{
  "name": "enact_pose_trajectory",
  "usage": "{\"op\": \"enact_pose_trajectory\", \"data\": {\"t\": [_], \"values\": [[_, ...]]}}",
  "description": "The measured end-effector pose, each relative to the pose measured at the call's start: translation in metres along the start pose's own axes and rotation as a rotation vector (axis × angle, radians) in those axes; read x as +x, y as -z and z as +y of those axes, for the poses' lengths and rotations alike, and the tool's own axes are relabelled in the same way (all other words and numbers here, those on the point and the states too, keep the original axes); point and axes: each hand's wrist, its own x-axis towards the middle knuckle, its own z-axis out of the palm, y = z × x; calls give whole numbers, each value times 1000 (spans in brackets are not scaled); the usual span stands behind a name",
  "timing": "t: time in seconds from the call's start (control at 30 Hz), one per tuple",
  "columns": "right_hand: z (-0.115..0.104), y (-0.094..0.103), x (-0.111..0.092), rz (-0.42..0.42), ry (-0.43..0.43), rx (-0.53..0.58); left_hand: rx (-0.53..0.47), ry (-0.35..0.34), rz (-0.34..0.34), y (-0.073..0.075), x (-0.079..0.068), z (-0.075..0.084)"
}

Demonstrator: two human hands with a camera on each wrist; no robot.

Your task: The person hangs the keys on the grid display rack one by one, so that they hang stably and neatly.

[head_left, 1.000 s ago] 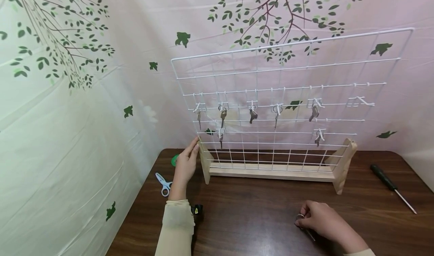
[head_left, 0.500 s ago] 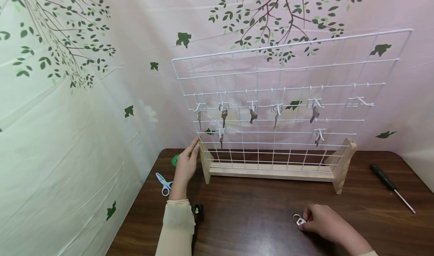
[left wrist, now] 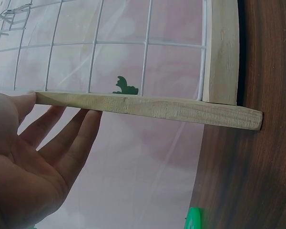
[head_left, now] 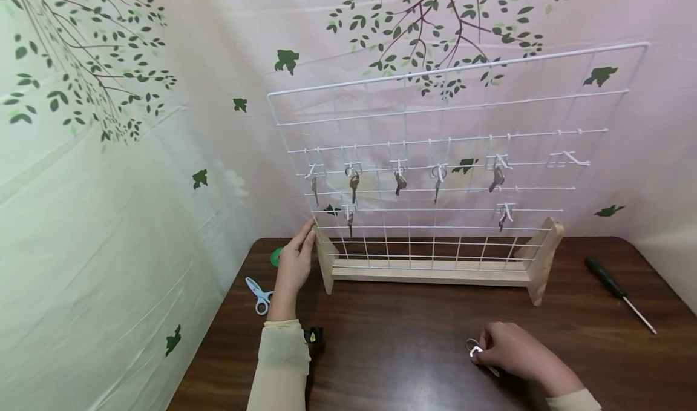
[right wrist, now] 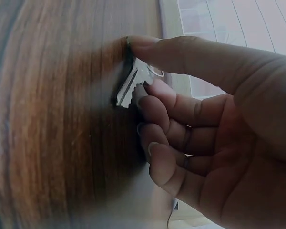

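Observation:
My right hand [head_left: 512,350] pinches a key [right wrist: 133,86] between thumb and fingers, low over the brown table. A key ring [head_left: 472,344] and a pale square key head stick out past the fingertips in the head view; the toothed blade shows in the right wrist view. My left hand [head_left: 294,266] rests its fairly straight fingers against the outer face of the wooden side support [left wrist: 167,109], thumb at its upper end. This support belongs to a white wire grid rack [head_left: 381,84]. Several keys [head_left: 354,187] hang from its hooks; the upper right hook [head_left: 569,157] bears none.
A screwdriver [head_left: 610,281] lies at the right of the table [head_left: 392,320]. Blue scissors [head_left: 258,296] and a green round object [head_left: 276,256] lie at the left, and a small black object [head_left: 313,335] sits beside the left sleeve. A leaf-print curtain [head_left: 218,54] hangs behind.
The key has turned in my right fingers, its pale head coming into view beside the ring. My left hand stays on the support. The head view has shifted slightly.

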Motion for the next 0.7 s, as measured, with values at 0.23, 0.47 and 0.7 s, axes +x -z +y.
{"op": "enact_pose_trajectory", "data": {"t": [0.23,0.47,0.7], "values": [[1,0,0,-52,48,42,2,18,-10,0,0,1],[2,-2,1,-97,151,75,3,43,-7,0,-3,1],[6,-2,1,-75,220,71,-9,32,-7,0,-2,2]]}}
